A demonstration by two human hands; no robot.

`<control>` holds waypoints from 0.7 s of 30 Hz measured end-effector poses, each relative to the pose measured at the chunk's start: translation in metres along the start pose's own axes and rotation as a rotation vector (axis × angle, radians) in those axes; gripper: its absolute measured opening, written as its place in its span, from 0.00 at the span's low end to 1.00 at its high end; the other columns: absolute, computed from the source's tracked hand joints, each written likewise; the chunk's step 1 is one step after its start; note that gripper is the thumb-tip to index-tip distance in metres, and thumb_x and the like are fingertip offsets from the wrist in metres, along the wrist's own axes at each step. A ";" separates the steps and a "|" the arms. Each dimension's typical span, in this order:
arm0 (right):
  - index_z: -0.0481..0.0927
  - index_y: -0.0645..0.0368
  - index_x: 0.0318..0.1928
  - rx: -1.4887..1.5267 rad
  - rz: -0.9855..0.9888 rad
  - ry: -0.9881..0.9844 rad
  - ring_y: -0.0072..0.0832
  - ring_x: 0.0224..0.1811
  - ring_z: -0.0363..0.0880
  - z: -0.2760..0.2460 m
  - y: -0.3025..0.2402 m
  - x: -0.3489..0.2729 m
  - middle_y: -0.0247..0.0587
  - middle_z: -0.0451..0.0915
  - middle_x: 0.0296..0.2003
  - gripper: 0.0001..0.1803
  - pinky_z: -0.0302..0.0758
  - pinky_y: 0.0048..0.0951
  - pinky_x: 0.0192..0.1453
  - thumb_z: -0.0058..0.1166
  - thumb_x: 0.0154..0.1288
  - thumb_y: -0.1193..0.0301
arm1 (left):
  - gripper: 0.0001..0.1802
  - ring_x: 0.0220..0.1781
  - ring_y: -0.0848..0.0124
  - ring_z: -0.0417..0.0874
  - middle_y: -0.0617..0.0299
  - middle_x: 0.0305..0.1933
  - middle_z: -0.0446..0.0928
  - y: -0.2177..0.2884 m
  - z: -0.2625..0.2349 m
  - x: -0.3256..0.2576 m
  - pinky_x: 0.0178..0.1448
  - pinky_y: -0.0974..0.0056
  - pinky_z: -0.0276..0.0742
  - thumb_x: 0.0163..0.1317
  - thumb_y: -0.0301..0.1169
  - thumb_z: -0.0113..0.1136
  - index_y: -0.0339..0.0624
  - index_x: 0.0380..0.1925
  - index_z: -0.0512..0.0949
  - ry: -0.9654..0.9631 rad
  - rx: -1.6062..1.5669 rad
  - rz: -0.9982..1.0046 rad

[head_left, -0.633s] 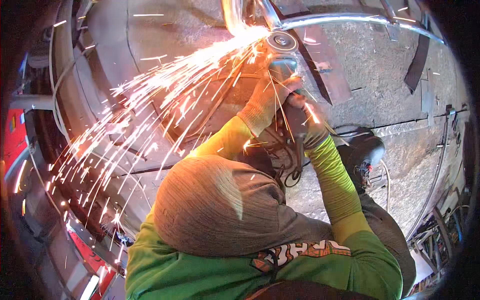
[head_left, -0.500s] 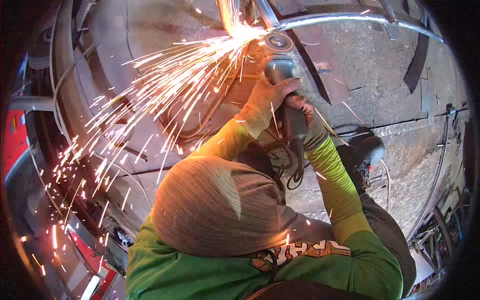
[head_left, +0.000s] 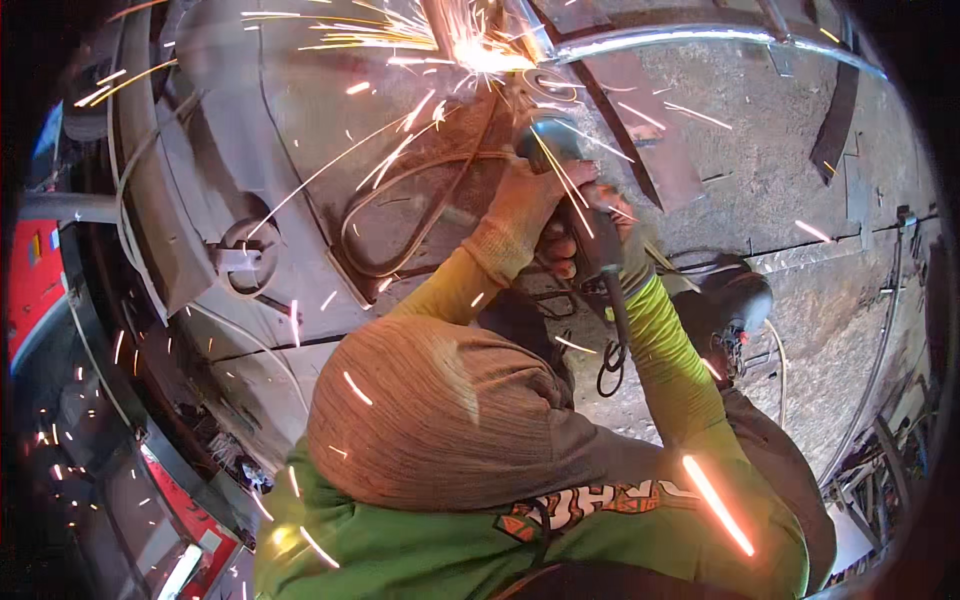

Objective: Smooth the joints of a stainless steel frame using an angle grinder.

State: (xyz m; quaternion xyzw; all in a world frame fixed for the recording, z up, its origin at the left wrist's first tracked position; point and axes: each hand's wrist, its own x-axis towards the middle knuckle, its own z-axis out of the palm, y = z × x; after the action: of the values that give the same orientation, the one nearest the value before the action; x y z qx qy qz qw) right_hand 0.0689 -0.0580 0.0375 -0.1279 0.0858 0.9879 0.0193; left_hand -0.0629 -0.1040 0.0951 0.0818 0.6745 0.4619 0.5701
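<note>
Both my hands are closed round an angle grinder [head_left: 597, 245] held out in front of me. My left hand [head_left: 530, 195] wraps its front end, just behind the grinder head. My right hand [head_left: 625, 225] grips the body farther back, and the power cord [head_left: 617, 335] hangs below it. The disc [head_left: 550, 85] is smeared by spin and glare. It is at the foot of an upright metal tube [head_left: 527, 28], where a bright burst hides the exact contact. A shiny curved metal bar [head_left: 670, 38] runs from there to the right.
My bent left knee [head_left: 430, 410] fills the lower middle; my right shoe [head_left: 735, 300] is on the concrete floor. A looped cable [head_left: 375, 265] lies left of the grinder. Dark flat strips [head_left: 835, 125] lie at right, and a red panel [head_left: 35, 270] stands far left.
The broad spark fan toward the lower left has thinned into scattered streaks, with some flying left. The grinder has tilted, its disc showing less face-on. Both hands keep their hold.
</note>
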 end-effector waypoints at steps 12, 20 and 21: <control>0.66 0.48 0.65 0.388 0.244 -0.335 0.29 0.35 0.71 -0.017 -0.002 0.005 0.39 0.70 0.41 0.34 0.69 0.32 0.37 0.53 0.61 0.48 | 0.18 0.31 0.80 0.75 0.69 0.30 0.75 0.012 -0.001 -0.016 0.25 0.75 0.74 0.53 0.39 0.71 0.45 0.38 0.75 -0.005 -0.146 -0.086; 0.62 0.54 0.65 0.518 0.354 -0.541 0.25 0.28 0.71 -0.019 0.000 0.010 0.38 0.68 0.38 0.40 0.71 0.31 0.29 0.58 0.57 0.48 | 0.17 0.29 0.83 0.70 0.75 0.29 0.71 -0.011 0.001 -0.007 0.31 0.74 0.66 0.50 0.33 0.74 0.48 0.34 0.74 0.092 -0.185 0.126; 0.62 0.54 0.65 0.518 0.351 -0.541 0.25 0.28 0.71 -0.021 -0.002 0.012 0.38 0.68 0.38 0.40 0.71 0.31 0.29 0.58 0.57 0.48 | 0.17 0.29 0.82 0.71 0.74 0.29 0.72 -0.007 0.001 -0.011 0.31 0.73 0.67 0.50 0.34 0.74 0.47 0.34 0.74 0.108 -0.095 0.171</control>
State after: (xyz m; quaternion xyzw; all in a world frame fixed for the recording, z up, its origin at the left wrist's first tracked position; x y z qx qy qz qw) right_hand 0.0632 -0.0591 0.0139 0.1618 0.3439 0.9199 -0.0961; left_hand -0.0551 -0.1145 0.0982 0.0868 0.6721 0.5442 0.4945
